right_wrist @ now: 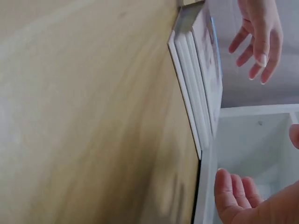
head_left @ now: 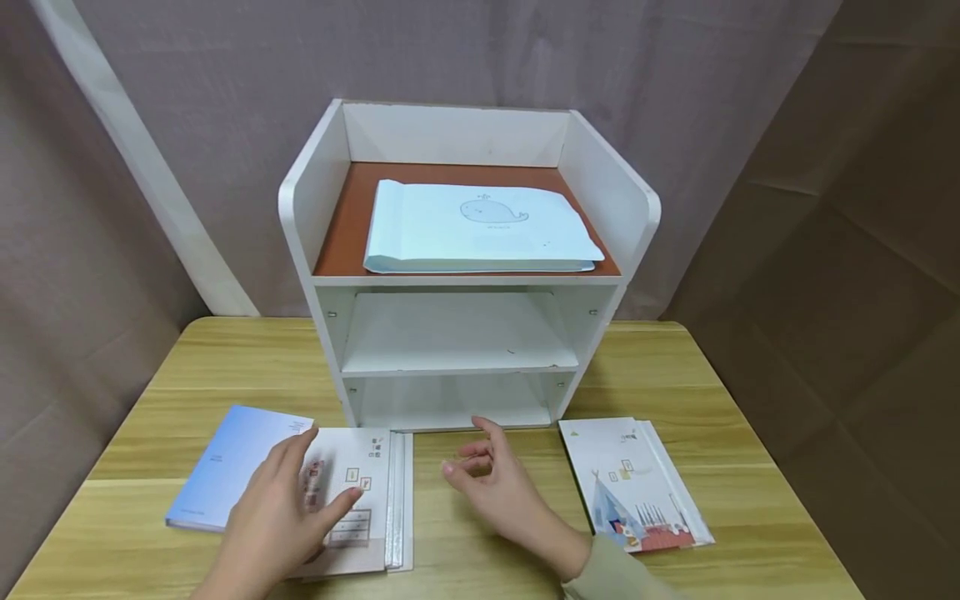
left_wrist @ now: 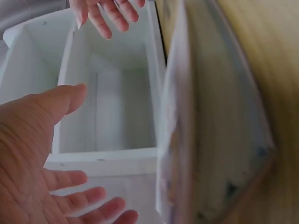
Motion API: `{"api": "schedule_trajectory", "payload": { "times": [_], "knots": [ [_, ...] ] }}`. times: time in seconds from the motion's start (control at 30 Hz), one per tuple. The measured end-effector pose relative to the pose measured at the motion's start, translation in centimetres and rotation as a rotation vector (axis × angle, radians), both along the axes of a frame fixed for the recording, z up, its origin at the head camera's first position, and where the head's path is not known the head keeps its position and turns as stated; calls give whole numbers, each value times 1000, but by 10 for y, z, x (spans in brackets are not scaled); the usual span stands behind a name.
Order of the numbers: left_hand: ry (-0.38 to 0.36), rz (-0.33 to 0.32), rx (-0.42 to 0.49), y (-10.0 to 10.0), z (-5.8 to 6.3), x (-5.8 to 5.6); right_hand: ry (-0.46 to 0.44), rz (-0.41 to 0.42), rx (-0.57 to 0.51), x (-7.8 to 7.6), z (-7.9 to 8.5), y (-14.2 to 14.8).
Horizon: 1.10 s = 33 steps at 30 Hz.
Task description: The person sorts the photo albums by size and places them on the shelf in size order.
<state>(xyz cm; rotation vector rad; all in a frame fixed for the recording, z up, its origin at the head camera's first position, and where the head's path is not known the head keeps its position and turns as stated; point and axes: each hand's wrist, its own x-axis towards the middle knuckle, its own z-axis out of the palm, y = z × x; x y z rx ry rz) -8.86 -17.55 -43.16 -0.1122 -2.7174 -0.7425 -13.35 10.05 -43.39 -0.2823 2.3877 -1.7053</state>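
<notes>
My left hand (head_left: 273,517) hovers over a white hardcover book (head_left: 337,454) with small framed pictures on its cover, its fingers spread and holding nothing. In the right wrist view this book (right_wrist: 209,70) is part of a small pile with its edges toward me. A light blue book (head_left: 225,467) lies beside it, partly behind the left hand. To the right of the pile, my right hand (head_left: 506,496) is above the table with loosely bent fingers and nothing in them. Another white book (head_left: 600,450), with a tent drawn on it, lies farther right.
A white shelf unit (head_left: 457,368) stands at the back of the wooden table (head_left: 487,558), with two open compartments facing me. On its brown top (head_left: 337,242) lies a thick pale book (head_left: 435,229) with a whale drawing. Grey curtains (head_left: 465,50) hang behind.
</notes>
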Motion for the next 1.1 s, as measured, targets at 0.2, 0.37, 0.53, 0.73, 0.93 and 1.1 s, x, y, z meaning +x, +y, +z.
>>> {"api": "schedule_trajectory", "payload": {
  "times": [0.2, 0.37, 0.53, 0.73, 0.93, 1.1],
  "knots": [
    [-68, 45, -5, -10, -10, -1, -50, 37, -12, -2, -19, -5],
    [-114, 36, -8, -14, -13, -2, -155, 51, -98, 4, -19, -11],
    [-157, 19, 4, -14, -15, -4, -236, 67, -138, 7, -22, -13],
    [-225, 19, 11, -13, -18, -4, -309, 100, -175, 8, -26, -17],
    [-257, 15, 19, -13, -20, -3, -355, 108, -197, 8, -28, -21],
    [-301, 6, 15, -13, -21, -4, -393, 110, -260, 9, -29, -23]
  ]
}}
